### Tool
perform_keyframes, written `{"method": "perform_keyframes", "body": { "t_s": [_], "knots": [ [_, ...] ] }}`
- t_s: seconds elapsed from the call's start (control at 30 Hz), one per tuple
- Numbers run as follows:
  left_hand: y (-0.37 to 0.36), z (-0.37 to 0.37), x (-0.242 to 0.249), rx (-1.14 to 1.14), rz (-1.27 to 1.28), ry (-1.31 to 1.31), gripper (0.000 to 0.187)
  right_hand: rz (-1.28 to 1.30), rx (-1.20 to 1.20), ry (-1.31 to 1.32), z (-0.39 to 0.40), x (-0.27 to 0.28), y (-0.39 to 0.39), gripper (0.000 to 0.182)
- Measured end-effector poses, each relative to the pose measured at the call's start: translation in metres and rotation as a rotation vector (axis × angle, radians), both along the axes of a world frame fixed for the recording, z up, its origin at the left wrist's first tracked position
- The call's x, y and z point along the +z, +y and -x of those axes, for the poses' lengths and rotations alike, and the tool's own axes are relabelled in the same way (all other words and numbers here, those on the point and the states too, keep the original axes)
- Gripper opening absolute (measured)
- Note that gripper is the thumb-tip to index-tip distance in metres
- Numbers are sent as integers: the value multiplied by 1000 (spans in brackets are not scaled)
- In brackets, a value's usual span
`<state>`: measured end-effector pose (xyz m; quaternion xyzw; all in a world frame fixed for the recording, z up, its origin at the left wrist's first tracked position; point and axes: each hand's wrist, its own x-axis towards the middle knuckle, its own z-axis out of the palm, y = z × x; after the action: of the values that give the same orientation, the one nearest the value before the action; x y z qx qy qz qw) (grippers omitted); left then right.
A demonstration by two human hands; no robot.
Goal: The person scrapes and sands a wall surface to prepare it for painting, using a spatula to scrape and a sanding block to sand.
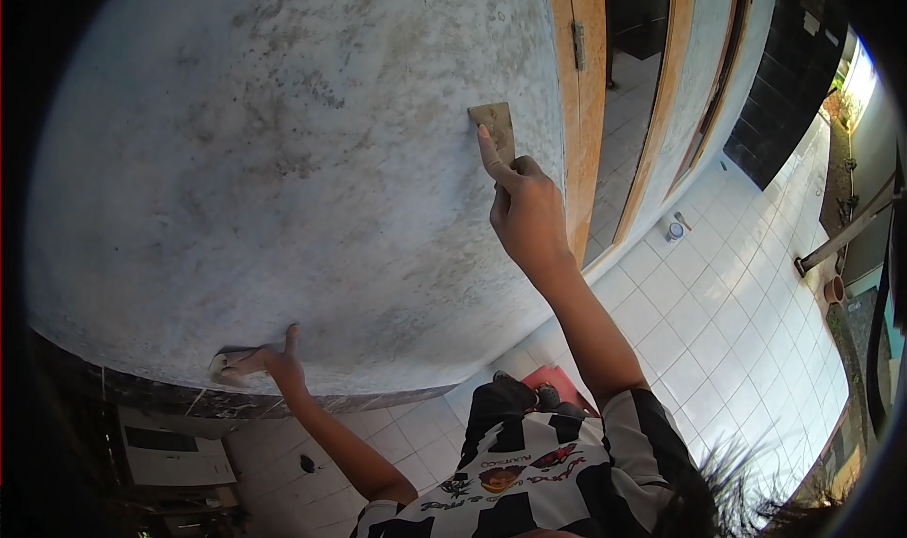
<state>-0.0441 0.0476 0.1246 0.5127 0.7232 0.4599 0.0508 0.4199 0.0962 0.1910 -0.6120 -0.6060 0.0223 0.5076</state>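
Observation:
My right hand (529, 207) grips a flat scraper blade (497, 127), index finger stretched along it, and the blade lies against the mottled white-grey wall (378, 160). Low on the left, my left hand (274, 360) is up against the same wall with its thumb pointing upward. Its fingers close over a small greyish piece (227, 366) whose kind I cannot make out. Dark, patchy stains mark the wall between and above the two hands.
Right of the scraper stands a wooden door frame (578, 113) with a metal hinge. A small tub (675, 231) and a brush (682, 220) are on the white tiled floor (727, 302). My feet are on something red (572, 385). A white cabinet (175, 453) stands at lower left.

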Motion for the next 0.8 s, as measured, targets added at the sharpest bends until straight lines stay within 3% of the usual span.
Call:
{"method": "perform_keyframes", "body": {
  "t_s": [0.3,0.47,0.57,0.8],
  "knots": [
    [-3,3,0,-40,42,-29,80,-35,-5,19,-2,3,3,77],
    [-5,-12,7,142,111,-2,81,5,-9,12,6,1,-6,76],
    [-3,-4,3,-27,-4,-53,81,-1,6,0,-4,9,6,76],
    [-3,-12,5,21,-52,6,81,-6,24,-9,4,1,-1,72]
  ]
}}
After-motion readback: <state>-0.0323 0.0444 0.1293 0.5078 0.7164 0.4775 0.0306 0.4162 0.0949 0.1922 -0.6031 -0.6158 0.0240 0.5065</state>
